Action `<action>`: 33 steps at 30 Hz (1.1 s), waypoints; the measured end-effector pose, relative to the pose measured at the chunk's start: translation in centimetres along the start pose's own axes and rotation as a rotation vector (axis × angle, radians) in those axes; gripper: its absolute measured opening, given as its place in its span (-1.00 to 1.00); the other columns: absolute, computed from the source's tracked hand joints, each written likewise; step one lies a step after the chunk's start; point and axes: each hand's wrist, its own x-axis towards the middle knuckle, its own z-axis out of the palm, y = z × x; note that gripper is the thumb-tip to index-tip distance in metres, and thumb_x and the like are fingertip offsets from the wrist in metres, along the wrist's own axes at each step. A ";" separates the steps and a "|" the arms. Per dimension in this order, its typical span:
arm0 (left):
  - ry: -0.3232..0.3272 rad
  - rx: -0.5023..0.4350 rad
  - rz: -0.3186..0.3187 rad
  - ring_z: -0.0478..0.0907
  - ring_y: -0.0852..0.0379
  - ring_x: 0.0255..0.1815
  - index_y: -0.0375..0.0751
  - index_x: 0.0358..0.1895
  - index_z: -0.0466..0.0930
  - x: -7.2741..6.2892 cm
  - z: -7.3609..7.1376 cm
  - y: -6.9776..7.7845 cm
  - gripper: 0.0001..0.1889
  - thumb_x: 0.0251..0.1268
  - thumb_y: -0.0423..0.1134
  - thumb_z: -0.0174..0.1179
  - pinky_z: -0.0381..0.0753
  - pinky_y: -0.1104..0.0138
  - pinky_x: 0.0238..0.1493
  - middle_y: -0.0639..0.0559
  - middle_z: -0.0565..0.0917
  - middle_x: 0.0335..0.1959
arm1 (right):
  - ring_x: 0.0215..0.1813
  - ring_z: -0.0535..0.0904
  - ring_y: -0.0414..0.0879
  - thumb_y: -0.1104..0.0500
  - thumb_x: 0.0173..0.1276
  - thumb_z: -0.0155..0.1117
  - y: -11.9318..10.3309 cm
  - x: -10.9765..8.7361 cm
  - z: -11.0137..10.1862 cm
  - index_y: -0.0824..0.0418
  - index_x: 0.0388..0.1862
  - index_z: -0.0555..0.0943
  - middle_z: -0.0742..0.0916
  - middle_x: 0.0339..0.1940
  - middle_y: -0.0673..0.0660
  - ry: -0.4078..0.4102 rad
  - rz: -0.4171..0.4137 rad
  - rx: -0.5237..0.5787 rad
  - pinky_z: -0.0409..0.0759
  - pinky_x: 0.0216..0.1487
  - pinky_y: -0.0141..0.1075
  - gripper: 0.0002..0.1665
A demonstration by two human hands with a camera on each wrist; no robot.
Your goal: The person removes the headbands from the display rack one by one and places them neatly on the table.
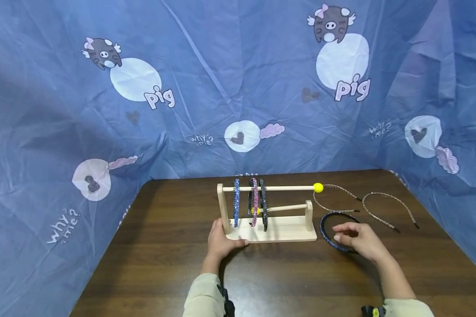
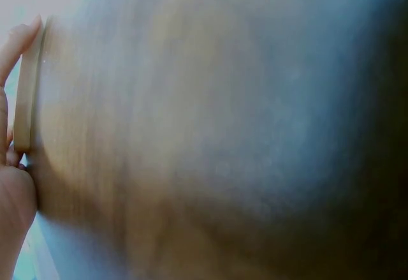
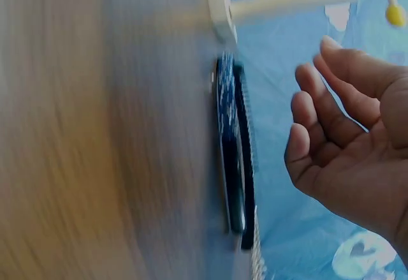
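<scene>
Head view: left hand [image 1: 219,241] grips the left end of the rack [image 1: 287,228], thumb along the front of the base. Upper rod [image 1: 289,188] carries a blue band [image 1: 236,202], pink band [image 1: 255,198] and black band [image 1: 263,207]. Right hand [image 1: 361,240] is over the navy band [image 1: 324,234], which lies on the counter [image 1: 174,242] just beside the rack's right end. Fingers bent loosely, nothing held. Two braided bands [image 1: 345,190] lie behind it, to the right. Step in hand, as I judge it: reach for the navy band, rack steadied by the other hand. Next move seems to call for lowering the fingers and pinching the rim, left grip kept firm so the rack doesn't slide.

Left wrist view: base edge sits between thumb and fingers, so the hand is gripping it; most of the rest is blurred counter.

Right wrist view: navy band shows edge-on, low on the counter. Fingers half curled, a gap between them and the band, no contact. Probably needs a fingertip under the rim, since it lies so flat. Yellow ball of a rod shows at top right.
</scene>
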 end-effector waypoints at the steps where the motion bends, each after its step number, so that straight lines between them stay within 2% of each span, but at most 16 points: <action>1: 0.000 0.003 -0.009 0.46 -0.04 -0.13 -0.23 -0.07 0.45 0.0 0.0 0.0 -0.14 -0.69 -0.04 0.63 0.43 0.13 -0.02 -0.03 0.47 -0.15 | -0.27 0.53 -0.18 0.24 0.17 0.35 -0.4 0.0 0.4 0.43 -0.11 0.61 0.69 -0.26 0.19 0.021 -0.004 0.004 0.49 -0.31 -0.37 -0.65; 5: 0.001 0.011 -0.005 0.46 -0.03 -0.13 -0.23 -0.08 0.45 0.0 0.1 -0.1 -0.14 -0.70 -0.03 0.63 0.43 0.14 -0.03 -0.03 0.47 -0.16 | -0.28 0.56 -0.17 0.28 0.18 0.34 -1.8 0.1 2.0 0.42 -0.09 0.60 0.69 -0.24 0.24 0.090 -0.058 0.043 0.51 -0.30 -0.36 -0.67; 10: 0.005 0.019 0.000 0.46 -0.03 -0.14 -0.21 -0.09 0.45 0.1 0.3 -0.1 -0.15 -0.70 -0.03 0.62 0.44 0.14 -0.03 -0.02 0.47 -0.16 | -0.25 0.56 -0.15 0.32 0.19 0.31 -3.5 0.3 4.1 0.42 0.00 0.55 0.66 -0.23 0.29 0.107 -0.131 0.129 0.53 -0.28 -0.35 -0.62; 15: 0.004 0.023 0.001 0.46 -0.03 -0.15 -0.21 -0.10 0.44 0.2 0.3 0.0 -0.16 -0.70 -0.05 0.62 0.44 0.14 -0.05 -0.02 0.47 -0.17 | -0.20 0.55 -0.10 0.33 0.19 0.31 -5.2 0.4 5.9 0.41 0.03 0.52 0.63 -0.18 0.33 0.096 -0.145 0.267 0.52 -0.26 -0.36 -0.59; 20: -0.002 0.015 0.008 0.46 -0.03 -0.15 -0.22 -0.09 0.44 0.2 0.3 0.1 -0.15 -0.70 -0.03 0.62 0.44 0.15 -0.05 -0.02 0.47 -0.18 | -0.13 0.54 -0.04 0.40 0.18 0.29 -6.3 0.8 7.4 0.43 0.05 0.50 0.62 -0.15 0.29 0.089 -0.165 0.398 0.55 -0.23 -0.36 -0.58; 25: -0.003 0.013 0.008 0.46 -0.03 -0.15 -0.23 -0.10 0.44 0.2 0.3 0.1 -0.16 -0.70 -0.04 0.62 0.44 0.14 -0.05 -0.02 0.47 -0.18 | -0.12 0.52 -0.09 0.50 0.16 0.24 -7.1 1.3 8.7 0.50 0.06 0.46 0.59 -0.10 0.34 0.060 -0.176 0.429 0.56 -0.19 -0.34 -0.56; 29: -0.001 0.011 -0.002 0.46 -0.03 -0.15 -0.21 -0.10 0.44 0.2 0.1 0.0 -0.16 -0.69 -0.05 0.63 0.43 0.14 -0.05 -0.02 0.47 -0.18 | -0.08 0.51 -0.10 0.47 0.16 0.26 -7.7 1.7 9.6 0.47 0.07 0.46 0.59 -0.08 0.33 0.039 -0.194 0.453 0.55 -0.16 -0.33 -0.54; 33: -0.002 0.001 -0.019 0.46 -0.01 -0.17 -0.19 -0.10 0.44 0.1 0.1 -0.2 -0.16 -0.70 -0.05 0.63 0.44 0.15 -0.05 0.00 0.47 -0.18 | -0.05 0.51 0.02 0.50 0.14 0.26 -9.1 1.6 10.3 0.52 0.07 0.44 0.58 -0.05 0.37 0.018 -0.217 0.481 0.55 -0.13 -0.30 -0.53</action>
